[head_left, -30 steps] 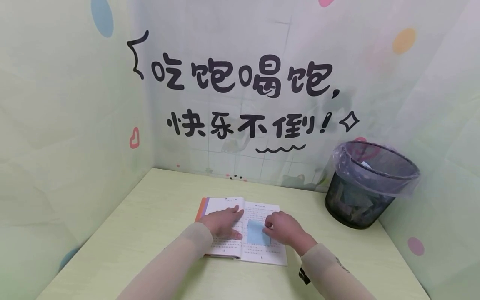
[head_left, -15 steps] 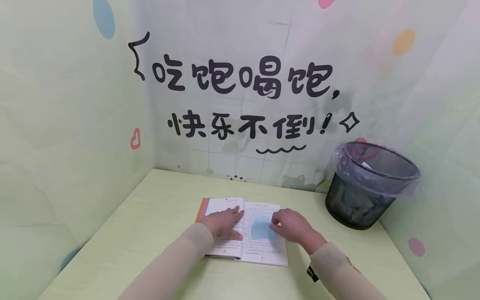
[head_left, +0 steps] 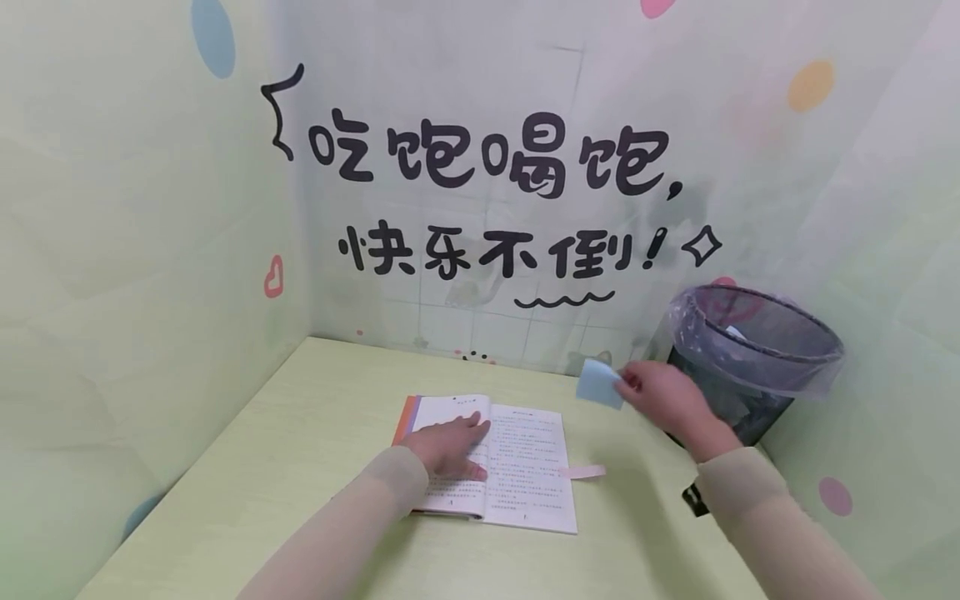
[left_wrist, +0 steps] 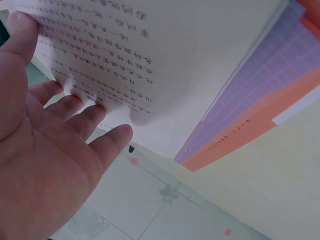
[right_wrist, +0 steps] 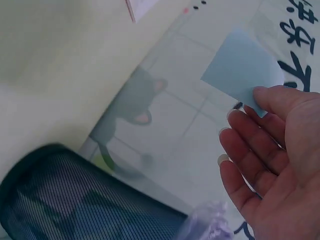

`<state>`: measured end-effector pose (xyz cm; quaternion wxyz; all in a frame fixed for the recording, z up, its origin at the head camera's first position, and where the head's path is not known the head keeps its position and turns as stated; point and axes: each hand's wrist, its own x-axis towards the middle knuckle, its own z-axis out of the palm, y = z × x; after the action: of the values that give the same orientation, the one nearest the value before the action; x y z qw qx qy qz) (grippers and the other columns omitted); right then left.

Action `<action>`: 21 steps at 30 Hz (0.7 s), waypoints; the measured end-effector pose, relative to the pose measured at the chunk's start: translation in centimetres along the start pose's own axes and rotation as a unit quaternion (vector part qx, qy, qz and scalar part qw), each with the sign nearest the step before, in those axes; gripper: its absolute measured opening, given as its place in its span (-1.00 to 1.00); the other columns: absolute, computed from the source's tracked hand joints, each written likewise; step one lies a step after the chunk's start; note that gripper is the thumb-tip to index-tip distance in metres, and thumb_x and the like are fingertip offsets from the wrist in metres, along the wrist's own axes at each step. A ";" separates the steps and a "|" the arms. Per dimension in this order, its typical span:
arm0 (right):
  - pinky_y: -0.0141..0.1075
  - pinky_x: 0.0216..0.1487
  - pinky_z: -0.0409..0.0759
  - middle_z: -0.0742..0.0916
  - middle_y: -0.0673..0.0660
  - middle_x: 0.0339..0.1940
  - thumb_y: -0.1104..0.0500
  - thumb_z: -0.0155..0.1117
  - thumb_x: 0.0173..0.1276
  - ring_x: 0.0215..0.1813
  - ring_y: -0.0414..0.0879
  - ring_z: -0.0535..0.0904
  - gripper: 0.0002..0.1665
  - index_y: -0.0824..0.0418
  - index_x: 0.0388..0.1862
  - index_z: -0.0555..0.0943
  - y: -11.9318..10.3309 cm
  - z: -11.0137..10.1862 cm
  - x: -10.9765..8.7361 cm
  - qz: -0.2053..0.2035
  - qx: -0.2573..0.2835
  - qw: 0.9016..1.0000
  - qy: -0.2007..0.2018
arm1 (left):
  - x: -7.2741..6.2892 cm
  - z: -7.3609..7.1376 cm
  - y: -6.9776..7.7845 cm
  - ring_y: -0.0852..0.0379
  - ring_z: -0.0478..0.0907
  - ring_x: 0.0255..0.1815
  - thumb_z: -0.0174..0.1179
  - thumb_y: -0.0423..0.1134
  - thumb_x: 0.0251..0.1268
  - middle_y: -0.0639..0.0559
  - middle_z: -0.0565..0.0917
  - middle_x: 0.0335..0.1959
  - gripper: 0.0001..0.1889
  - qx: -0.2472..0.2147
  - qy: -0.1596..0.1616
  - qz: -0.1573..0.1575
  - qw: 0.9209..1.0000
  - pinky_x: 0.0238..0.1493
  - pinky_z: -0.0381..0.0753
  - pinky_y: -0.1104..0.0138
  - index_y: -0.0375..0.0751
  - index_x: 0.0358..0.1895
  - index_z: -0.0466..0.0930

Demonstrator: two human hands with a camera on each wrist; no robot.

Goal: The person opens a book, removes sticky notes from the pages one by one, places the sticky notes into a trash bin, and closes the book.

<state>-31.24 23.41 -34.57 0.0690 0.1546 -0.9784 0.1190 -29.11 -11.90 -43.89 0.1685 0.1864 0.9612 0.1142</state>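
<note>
An open book (head_left: 528, 492) lies on the table, its printed pages facing up. My left hand (head_left: 448, 447) rests on the left page with fingers spread; the left wrist view shows those fingers (left_wrist: 112, 145) straight against the paper (left_wrist: 165, 65). Between thumb and forefinger, my right hand (head_left: 667, 400) pinches a light blue sticky note (head_left: 598, 384) by one edge, held in the air beyond the book's right side. The right wrist view shows the note (right_wrist: 245, 70) flat and uncreased. A pink paper strip (head_left: 587, 472) sticks out from the book's right edge.
At the back right stands a black mesh bin (head_left: 738, 408) lined with a translucent purple bag (head_left: 750, 358), with some paper inside. Printed walls enclose the pale table (head_left: 300, 467) at the back and sides.
My right hand has lifted the blue sticky note off the right page and carried it right and back, toward the bin. The pink strip has come into sight. My left hand stays put.
</note>
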 end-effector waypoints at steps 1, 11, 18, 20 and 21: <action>-0.13 -0.27 0.63 0.81 0.07 -0.30 0.02 0.31 0.64 -0.32 -0.08 0.63 -0.72 0.22 -0.09 0.76 0.5 -1.1 0.0 0.008 0.000 1.000 0.007 | 0.0 0.0 0.0 -0.11 0.13 0.84 0.42 0.25 0.38 0.04 0.13 0.85 0.00 0.000 0.000 0.001 1.000 0.78 0.24 -0.09 0.08 0.79 0.18; -0.18 -0.34 0.40 0.76 0.30 -0.17 -0.08 0.12 0.76 -0.28 0.09 0.59 -0.55 0.32 0.09 0.64 5.8 -9.3 -1.1 0.084 -0.006 0.992 0.097 | 0.2 0.2 -0.2 -0.09 0.11 0.85 0.43 0.25 0.39 0.07 0.11 0.85 0.00 -0.004 -0.002 -0.003 1.000 0.79 0.23 -0.09 0.11 0.79 0.18; -0.07 -0.33 0.48 0.74 0.51 0.07 -0.03 0.06 0.76 -0.10 0.34 0.64 -0.45 0.45 0.30 0.59 8.0 -11.5 -2.0 0.138 -0.006 0.973 0.185 | 0.4 0.4 -0.6 -0.07 0.12 0.85 0.42 0.27 0.38 0.09 0.11 0.85 0.00 -0.004 -0.002 -0.003 1.000 0.79 0.24 -0.08 0.14 0.79 0.17; -0.08 -0.35 0.47 0.71 0.53 0.10 0.01 0.04 0.76 -0.06 0.37 0.63 -0.45 0.47 0.34 0.56 8.4 -11.6 -2.2 0.153 -0.008 0.969 0.196 | 0.4 0.5 -0.6 -0.06 0.11 0.85 0.42 0.27 0.38 0.09 0.11 0.85 0.00 -0.006 -0.002 -0.003 1.000 0.79 0.24 -0.08 0.14 0.79 0.17; -0.06 -0.36 0.49 0.70 0.54 0.11 0.03 0.04 0.76 -0.04 0.39 0.62 -0.45 0.47 0.36 0.55 8.6 -11.5 -2.3 0.160 -0.009 0.967 0.198 | 0.4 0.5 -0.6 -0.06 0.10 0.85 0.42 0.27 0.38 0.09 0.11 0.85 0.00 -0.007 -0.003 -0.003 1.000 0.79 0.23 -0.08 0.14 0.80 0.17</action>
<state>-30.67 34.96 -25.70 0.2429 -0.0316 -0.9582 0.1480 -29.49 -12.23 -44.63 0.1727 0.1830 0.9603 0.1204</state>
